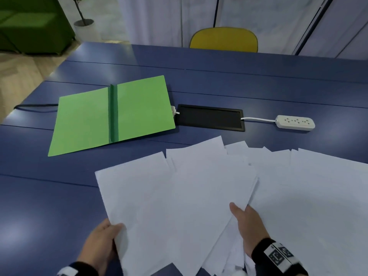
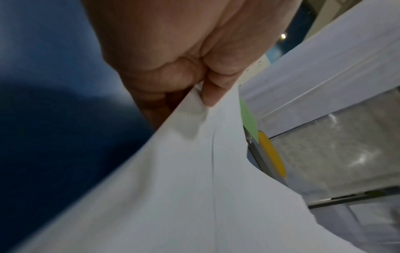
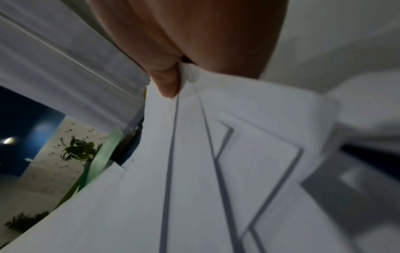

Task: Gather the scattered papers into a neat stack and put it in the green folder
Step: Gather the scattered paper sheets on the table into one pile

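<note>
White flat papers (image 1: 179, 196) fanned, pinched by both hands.

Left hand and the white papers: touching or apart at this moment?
Touching. The left wrist view shows the left hand pinching the papers, its thumb pressed on top of the sheet's edge; the head view agrees.

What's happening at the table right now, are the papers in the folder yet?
Not yet. The person's left hand grips the near-left edge of the white papers, and the right hand pinches them further right. The sheets are fanned out and overlapping, not squared into a stack. More papers spread off to the right. The green folder lies open on the blue table beyond them, holding nothing.
</note>
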